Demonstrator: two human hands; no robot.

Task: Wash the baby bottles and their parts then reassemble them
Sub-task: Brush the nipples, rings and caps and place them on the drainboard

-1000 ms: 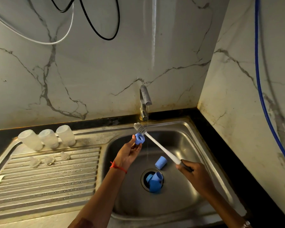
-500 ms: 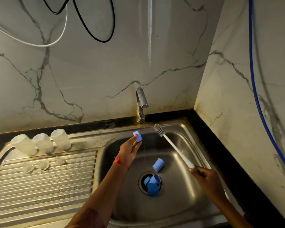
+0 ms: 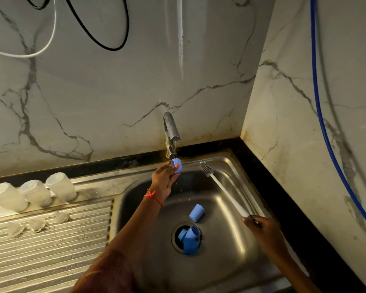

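My left hand (image 3: pixel 164 180) pinches a small blue bottle ring (image 3: pixel 177 165) right under the thin water stream from the tap (image 3: pixel 171 129). My right hand (image 3: pixel 262 230) grips the end of a long white bottle brush (image 3: pixel 222 190), whose bristle head points up toward the sink's back rim, apart from the ring. A blue cap (image 3: pixel 197 212) lies on the sink floor, and more blue parts (image 3: pixel 188 237) sit piled in the drain. Three clear bottles (image 3: pixel 34 193) stand upside down at the back of the drainboard, with three clear nipples (image 3: pixel 37 224) in front of them.
The steel sink basin (image 3: pixel 224 259) sits in a corner between two marble walls. The ribbed drainboard (image 3: pixel 51 254) extends left. Black and white cables (image 3: pixel 89 28) hang on the back wall, a blue hose (image 3: pixel 317 102) on the right wall.
The brush has pulled away to the right from the blue ring. My left hand has lifted the ring up under the tap's stream.
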